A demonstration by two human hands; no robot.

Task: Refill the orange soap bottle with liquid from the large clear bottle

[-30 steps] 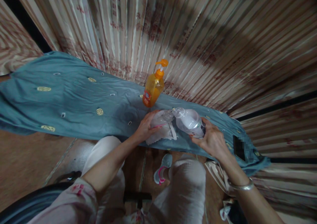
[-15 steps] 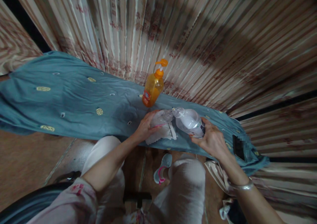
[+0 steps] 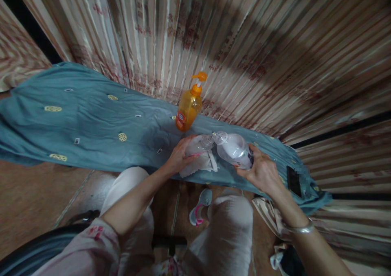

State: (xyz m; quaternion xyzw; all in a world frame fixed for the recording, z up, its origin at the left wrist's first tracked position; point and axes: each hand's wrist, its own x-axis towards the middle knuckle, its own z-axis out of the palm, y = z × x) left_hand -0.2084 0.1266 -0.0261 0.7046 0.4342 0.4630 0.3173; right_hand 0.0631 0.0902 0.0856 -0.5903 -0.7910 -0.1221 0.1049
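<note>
My left hand (image 3: 181, 156) is closed around a clear plastic bottle (image 3: 198, 145), whose neck points right. In my right hand (image 3: 259, 168) is a larger clear plastic bottle (image 3: 234, 149) with a dark label patch, tipped so that its mouth meets the mouth of the left one. Whether liquid passes between them cannot be made out. Under the left bottle lies a white cloth (image 3: 203, 165). Just behind it stands an orange pump bottle (image 3: 188, 109), upright and partly filled with orange liquid.
A blue-green patterned cloth (image 3: 91, 121) covers the narrow table. Toward its right end lies a dark phone (image 3: 293, 181). Pleated curtains (image 3: 195, 31) hang along the back edge. Below the front edge are my knees and a shoe (image 3: 200, 207) on the tiled floor.
Almost nothing differs. Both hands and both clear bottles hold nearly the same place, with only a very slight shift of the right bottle.
</note>
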